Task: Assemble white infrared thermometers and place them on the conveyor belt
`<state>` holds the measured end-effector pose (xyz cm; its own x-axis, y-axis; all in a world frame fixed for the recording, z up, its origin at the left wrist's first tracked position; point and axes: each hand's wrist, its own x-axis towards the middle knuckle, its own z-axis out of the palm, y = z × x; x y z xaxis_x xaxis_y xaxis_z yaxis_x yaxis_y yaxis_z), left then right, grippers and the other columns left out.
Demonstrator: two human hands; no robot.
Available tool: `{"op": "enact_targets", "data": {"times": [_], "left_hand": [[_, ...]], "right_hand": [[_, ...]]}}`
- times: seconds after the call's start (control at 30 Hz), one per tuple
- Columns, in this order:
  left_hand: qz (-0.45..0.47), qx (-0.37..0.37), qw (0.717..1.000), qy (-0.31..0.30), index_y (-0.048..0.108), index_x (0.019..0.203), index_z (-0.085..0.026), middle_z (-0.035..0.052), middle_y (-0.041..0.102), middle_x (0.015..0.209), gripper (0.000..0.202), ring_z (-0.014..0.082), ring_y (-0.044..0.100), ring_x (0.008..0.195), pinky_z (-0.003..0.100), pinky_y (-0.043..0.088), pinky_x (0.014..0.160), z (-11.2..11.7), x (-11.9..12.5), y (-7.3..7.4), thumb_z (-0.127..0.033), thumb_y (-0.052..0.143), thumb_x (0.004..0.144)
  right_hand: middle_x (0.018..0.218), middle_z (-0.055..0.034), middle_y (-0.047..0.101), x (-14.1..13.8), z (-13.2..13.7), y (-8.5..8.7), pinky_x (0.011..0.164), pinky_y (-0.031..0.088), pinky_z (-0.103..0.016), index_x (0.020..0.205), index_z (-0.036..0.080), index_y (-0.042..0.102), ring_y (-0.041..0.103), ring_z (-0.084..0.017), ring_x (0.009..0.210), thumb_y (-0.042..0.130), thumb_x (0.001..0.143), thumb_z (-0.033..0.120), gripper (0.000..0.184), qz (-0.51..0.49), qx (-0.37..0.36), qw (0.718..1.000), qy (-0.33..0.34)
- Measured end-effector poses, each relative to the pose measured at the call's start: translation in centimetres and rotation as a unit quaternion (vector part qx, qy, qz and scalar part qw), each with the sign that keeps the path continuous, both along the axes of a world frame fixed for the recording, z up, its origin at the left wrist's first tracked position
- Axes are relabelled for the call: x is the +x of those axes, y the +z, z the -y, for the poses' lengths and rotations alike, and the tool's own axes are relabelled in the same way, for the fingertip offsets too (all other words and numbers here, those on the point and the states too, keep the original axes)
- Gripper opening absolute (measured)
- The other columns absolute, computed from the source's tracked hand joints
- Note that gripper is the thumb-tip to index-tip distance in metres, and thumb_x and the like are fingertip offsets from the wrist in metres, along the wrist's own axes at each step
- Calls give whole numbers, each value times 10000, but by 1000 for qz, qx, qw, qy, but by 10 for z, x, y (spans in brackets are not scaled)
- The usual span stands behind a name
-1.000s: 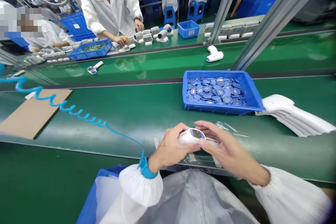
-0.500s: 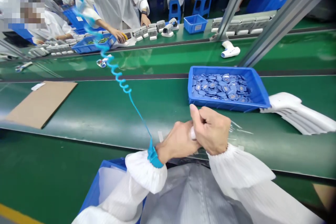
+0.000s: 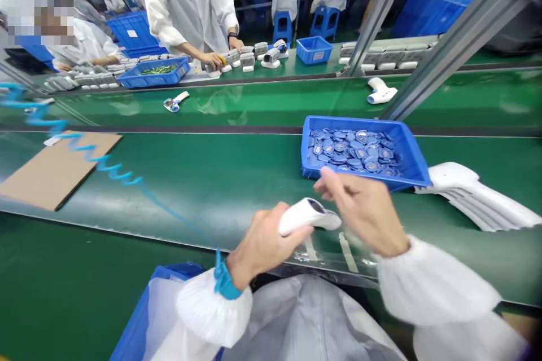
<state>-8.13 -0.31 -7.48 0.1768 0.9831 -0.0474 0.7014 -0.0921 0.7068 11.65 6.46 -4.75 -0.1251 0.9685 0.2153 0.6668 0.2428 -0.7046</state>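
The left hand [image 3: 265,245] has its grip closed around a white plastic infrared thermometer [image 3: 307,215]; the right hand [image 3: 364,208], open and somewhat blurred, seems just beside the thermometer's head, near a blue plastic tray [image 3: 359,118].

A white handheld thermometer [image 3: 306,216] (dark display showing) sits tilted in the left hand [image 3: 263,246], its head toward two o'clock
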Motion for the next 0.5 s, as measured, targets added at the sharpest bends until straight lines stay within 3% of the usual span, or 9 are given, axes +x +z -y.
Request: {"op": "enact_targets", "data": {"times": [0.07, 0.13, 0.2, 0.33, 0.4, 0.5], "left_hand": [[-5, 19, 1000, 21, 612, 1007, -227, -7, 713, 855, 236, 187, 661, 742, 286, 458, 666, -3, -21, 4, -412, 711, 898], [-35, 58, 998, 20, 591, 1122, -229, 7, 725, 1011, 292, 195, 674, 871, 298, 488, 767, -9, -33, 6, -290, 737, 877], [-132, 98, 986, -11, 564, 1213, -208, 59, 705, 1167, 400, 241, 660, 1011, 347, 490, 852, -18, -33, 8, -216, 745, 856], [-344, 97, 932, -57, 626, 1158, -119, 145, 708, 1085, 296, 318, 645, 1011, 424, 477, 842, -38, -13, 10, -85, 628, 864], [-325, 67, 943, -18, 660, 1099, -125, 129, 718, 997, 232, 305, 658, 940, 413, 476, 812, -46, -9, 12, -88, 581, 884], [-133, 13, 985, 110, 677, 1135, -191, 72, 738, 980, 253, 257, 673, 866, 357, 481, 762, -53, -20, 15, -227, 661, 885]], "right_hand": [[836, -20, 776, 19, -36, 5, 739, 504, -290, 869, 213, 786, 713, -186, 754, 482, 1027, 474, 431, 95, 13, 995, 3], [1073, -62, 779, 30, -75, 3, 869, 511, -310, 1074, 185, 774, 720, -221, 957, 488, 1023, 324, 322, 236, 25, 970, 42], [1226, -88, 736, 30, -108, -4, 942, 497, -315, 1201, 178, 738, 692, -238, 1080, 553, 979, 240, 295, 311, 16, 946, 93], [1167, -160, 720, 12, -139, -18, 911, 504, -350, 1149, 144, 746, 689, -274, 1048, 585, 967, 235, 260, 380, -6, 909, 173], [1109, -196, 707, 6, -141, -20, 870, 506, -370, 1082, 110, 747, 691, -284, 1004, 478, 996, 174, 289, 412, -8, 892, 187], [1129, -211, 674, 6, -138, -19, 811, 502, -358, 1106, 92, 721, 688, -266, 959, 390, 977, 70, 356, 442, -3, 877, 190]]}}
